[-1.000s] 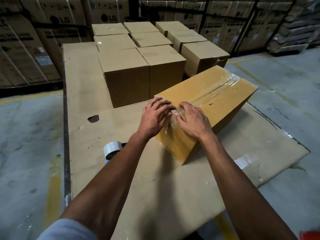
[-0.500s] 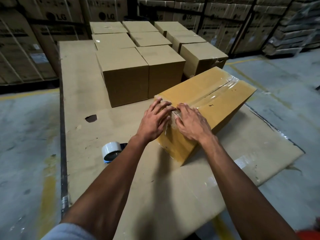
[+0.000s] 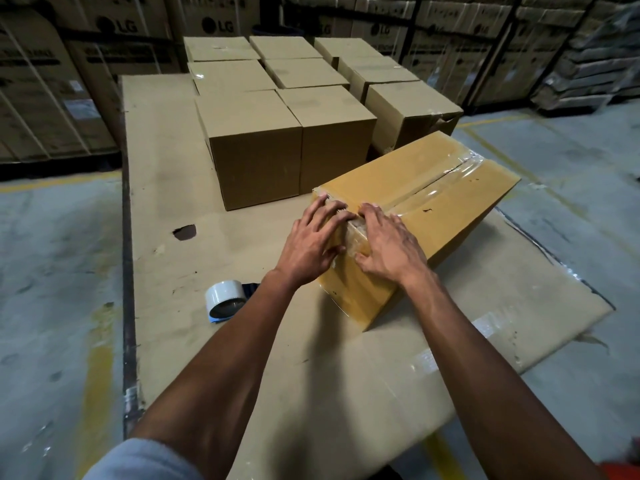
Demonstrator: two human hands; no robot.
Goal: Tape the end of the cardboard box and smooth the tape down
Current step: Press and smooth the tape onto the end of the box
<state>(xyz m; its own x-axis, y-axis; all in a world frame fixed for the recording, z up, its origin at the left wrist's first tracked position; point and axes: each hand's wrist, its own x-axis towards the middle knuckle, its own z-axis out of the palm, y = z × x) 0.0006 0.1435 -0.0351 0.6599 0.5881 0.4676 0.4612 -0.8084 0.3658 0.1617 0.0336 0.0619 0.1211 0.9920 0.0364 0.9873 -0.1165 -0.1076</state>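
Cardboard box (image 3: 446, 188), long and yellow-brown, lies on the cardboard-covered table (image 3: 166, 161), its near end under my palms. My left hand (image 3: 311, 242) and right hand (image 3: 389, 245) press flat, fingers spread, on the clear tape (image 3: 358, 233) folded over the edge, bedding it down. Left of my left hand sits the white tape roll (image 3: 227, 299), set aside.

One yellow-brown cardboard box (image 3: 422, 216) lies on the cardboard sheet (image 3: 166, 188). Behind it stand eight plain sealed cartons (image 3: 254, 147) in three rows. One tape roll (image 3: 225, 301) sits to the box's left. Two bare hands, left hand (image 3: 311, 242) and right hand (image 3: 389, 245), rest flat on the box's near end.
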